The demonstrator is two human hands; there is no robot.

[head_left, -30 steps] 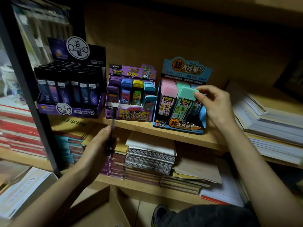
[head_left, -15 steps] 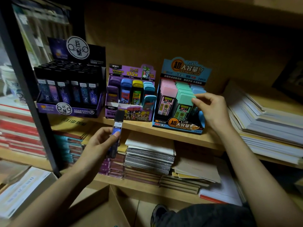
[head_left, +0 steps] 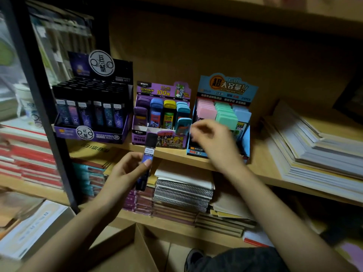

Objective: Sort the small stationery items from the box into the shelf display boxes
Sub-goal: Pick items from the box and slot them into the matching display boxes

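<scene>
Withdrawn from the blue display box [head_left: 225, 91], the right hand [head_left: 214, 142] blurs, loosely curled; the left hand [head_left: 121, 173] pinches the dark tube [head_left: 148, 152], best slotted upright into the black display box [head_left: 90, 132]

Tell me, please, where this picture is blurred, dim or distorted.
Head view: dim throughout, with the top shelf nearly black; right hand smeared by motion; left hand and its tube sharp, label readable; left edge blurred; wide lens slants the post.
</scene>
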